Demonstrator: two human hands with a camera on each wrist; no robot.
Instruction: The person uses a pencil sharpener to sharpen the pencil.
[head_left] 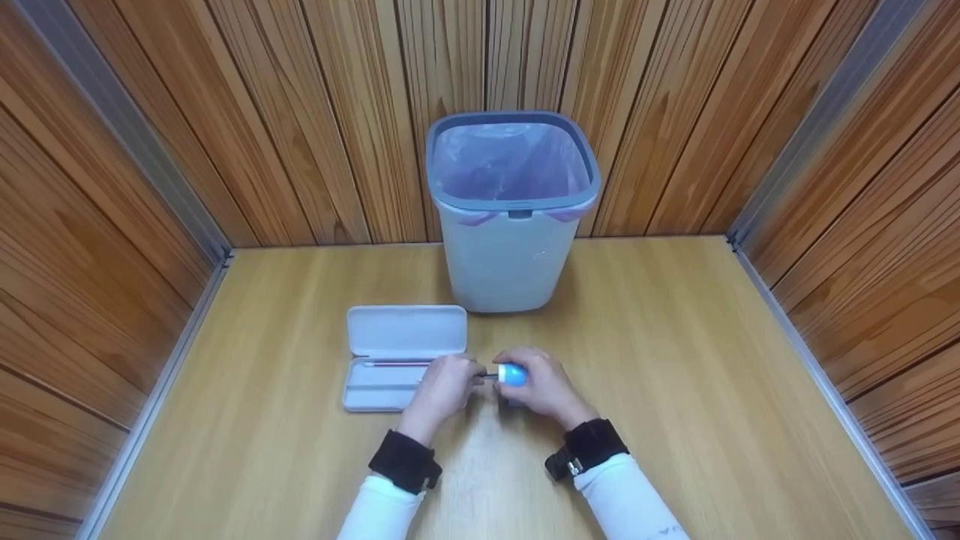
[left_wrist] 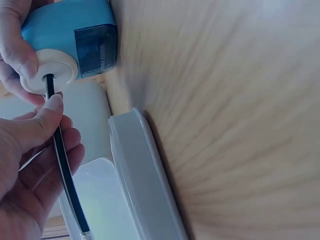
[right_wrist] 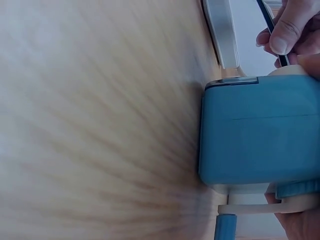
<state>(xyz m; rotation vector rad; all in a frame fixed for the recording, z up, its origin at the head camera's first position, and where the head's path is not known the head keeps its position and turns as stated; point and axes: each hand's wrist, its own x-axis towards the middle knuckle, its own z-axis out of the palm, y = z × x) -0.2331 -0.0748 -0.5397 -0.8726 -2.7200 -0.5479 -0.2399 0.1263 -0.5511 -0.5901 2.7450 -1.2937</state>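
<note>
My left hand (head_left: 444,384) pinches a dark pencil (left_wrist: 67,172) between thumb and fingers. One end of this pencil sits in the hole of a blue crank pencil sharpener (right_wrist: 260,137); its other end, with a metal band, points back past my palm. Gripping the sharpener is my right hand (head_left: 551,388), its fingertips (left_wrist: 27,67) at the round cream front plate (left_wrist: 59,70). A dark see-through shavings drawer (left_wrist: 96,49) shows on the sharpener's lower front. At the back, the crank handle (right_wrist: 226,227) hangs down towards the table.
Beside my left hand an open pencil case (head_left: 407,330) lies on the wooden table (head_left: 675,337), with a slim reddish pencil (head_left: 390,364) in it. Behind stands a white waste bin (head_left: 502,262) with a grey rim and a liner bag. Wood-panel walls (head_left: 337,112) enclose the table.
</note>
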